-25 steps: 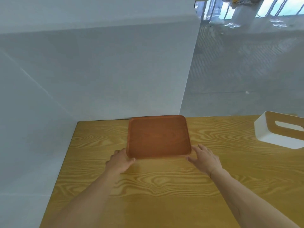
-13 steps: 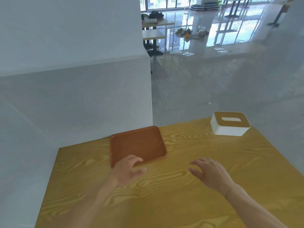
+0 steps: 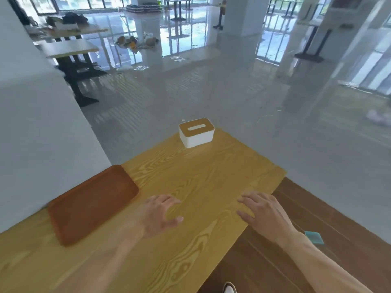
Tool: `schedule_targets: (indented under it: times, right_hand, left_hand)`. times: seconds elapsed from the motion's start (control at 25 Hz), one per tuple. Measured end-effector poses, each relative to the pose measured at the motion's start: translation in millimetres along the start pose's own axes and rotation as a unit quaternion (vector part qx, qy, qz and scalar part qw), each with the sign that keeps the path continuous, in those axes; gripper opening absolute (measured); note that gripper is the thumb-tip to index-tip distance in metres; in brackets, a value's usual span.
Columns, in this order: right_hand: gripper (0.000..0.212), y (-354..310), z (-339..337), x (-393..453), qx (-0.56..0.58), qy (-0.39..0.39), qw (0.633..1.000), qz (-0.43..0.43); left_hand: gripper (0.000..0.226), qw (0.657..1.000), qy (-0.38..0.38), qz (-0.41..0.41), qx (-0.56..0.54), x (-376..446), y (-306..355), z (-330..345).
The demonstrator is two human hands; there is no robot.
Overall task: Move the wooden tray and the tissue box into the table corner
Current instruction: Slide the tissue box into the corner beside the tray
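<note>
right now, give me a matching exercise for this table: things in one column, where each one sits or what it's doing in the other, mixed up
Things:
1. wooden tray
2. tissue box
3. left hand
4. right hand

Places:
A. at the table's far corner
B. open, over the table's right edge
C. against the white wall, on the left
D. open, over the table's middle, beside the tray

Pairs: 1-C, 2-A, 3-D, 4-B

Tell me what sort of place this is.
Probably a café or canteen hall: more pedestal tables across a glossy tiled floor, wide windows behind, and a tissue box on this wooden table.
</note>
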State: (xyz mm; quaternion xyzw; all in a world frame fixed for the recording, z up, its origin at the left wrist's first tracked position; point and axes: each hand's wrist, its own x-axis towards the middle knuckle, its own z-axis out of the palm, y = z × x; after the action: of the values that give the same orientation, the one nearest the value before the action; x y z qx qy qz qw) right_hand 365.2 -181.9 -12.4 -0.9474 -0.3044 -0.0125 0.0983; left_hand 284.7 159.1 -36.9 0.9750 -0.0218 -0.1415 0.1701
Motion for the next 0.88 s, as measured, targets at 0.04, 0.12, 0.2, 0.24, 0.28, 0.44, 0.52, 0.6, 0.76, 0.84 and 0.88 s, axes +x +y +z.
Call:
schedule_targets:
  times: [0.04,0.12,0.2,0.24,0.28,0.44,0.52,0.6,0.76,0.84,0.88]
  right_hand:
    - [0.039,13,-3,-9,0.002,0.015,1.000,0.013]
    - [0.042,42,-9,-24,0.003,0.036,0.999,0.026]
    - [0.043,74,-14,-32,-0.009,0.050,0.998,0.024]
    - [0.044,92,-18,-34,-0.014,0.052,0.998,0.023]
    - [0.044,110,-21,-35,-0.019,0.054,0.998,0.022]
    - [0.047,183,-41,-36,-0.020,0.067,0.997,0.027]
    - [0.046,215,-47,-33,-0.018,0.067,0.997,0.021]
    - [0.046,238,-52,-26,-0.019,0.069,0.997,0.018]
    - [0.046,271,-50,0,0.005,0.060,0.998,-0.002]
    - [0.047,275,-45,20,0.017,0.050,0.998,-0.017]
    - [0.047,276,-43,31,0.022,0.044,0.998,-0.025]
  left_hand:
    - [0.084,1.000,0.003,0.015,0.001,10,13,-1]
    - [0.080,0.999,0.011,0.044,0.004,33,41,-1]
    - [0.078,0.997,0.025,0.068,0.013,59,70,-3]
    - [0.076,0.996,0.032,0.076,0.016,73,87,-4]
    - [0.074,0.996,0.039,0.081,0.017,86,102,-5]
    - [0.072,0.994,0.059,0.090,0.021,133,162,-4]
    - [0.072,0.994,0.064,0.080,0.023,149,185,0]
    - [0.072,0.994,0.073,0.072,0.022,157,200,3]
    - [0.077,0.995,0.086,0.042,0.014,172,213,8]
    - [0.079,0.996,0.089,0.022,0.011,178,211,8]
    - [0.079,0.996,0.093,0.012,0.008,181,207,8]
